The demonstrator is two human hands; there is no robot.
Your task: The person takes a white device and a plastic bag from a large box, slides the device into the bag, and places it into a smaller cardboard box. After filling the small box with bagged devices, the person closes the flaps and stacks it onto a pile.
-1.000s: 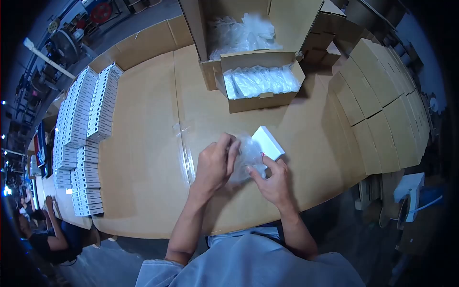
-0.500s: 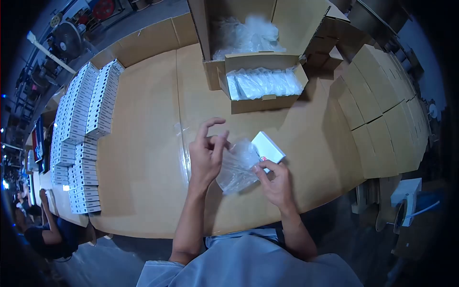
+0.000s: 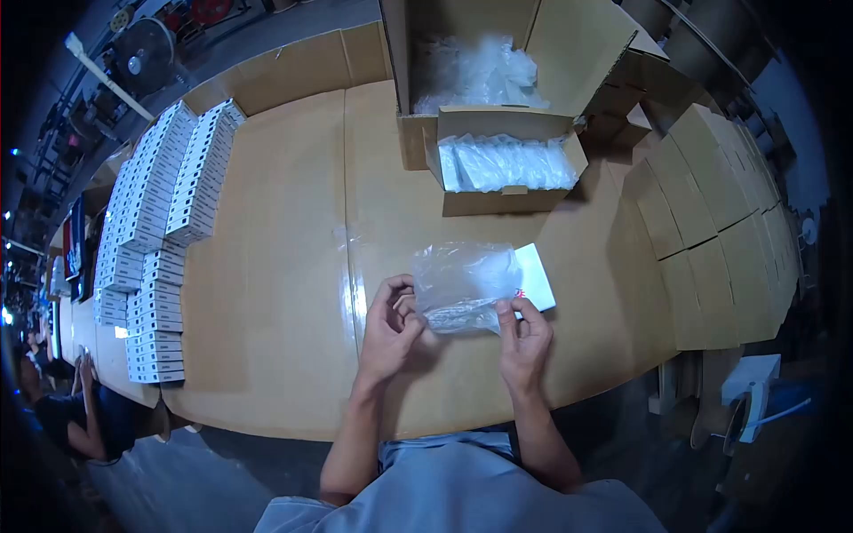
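A clear plastic bag (image 3: 464, 275) is stretched between my two hands above the table. My left hand (image 3: 389, 336) has its fingers curled at the bag's lower left edge, thumb against the film. With thumb and forefinger, my right hand (image 3: 526, 342) pinches the bag's lower right edge. Just beyond the right fingertips is a flat white box (image 3: 537, 275) with a small red mark. The bag overlaps the left side of this box in view.
An open carton (image 3: 489, 204) of bagged white items stands ahead, before a larger carton (image 3: 560, 67) holding loose plastic bags. Small white boxes (image 3: 160, 195) are stacked in rows at left, brown cartons (image 3: 720, 240) at right. Another person (image 3: 84, 417) sits at far left.
My left hand has come down from above the bag to its left edge and closed there. The bag is now spread out flat and wider between both hands.
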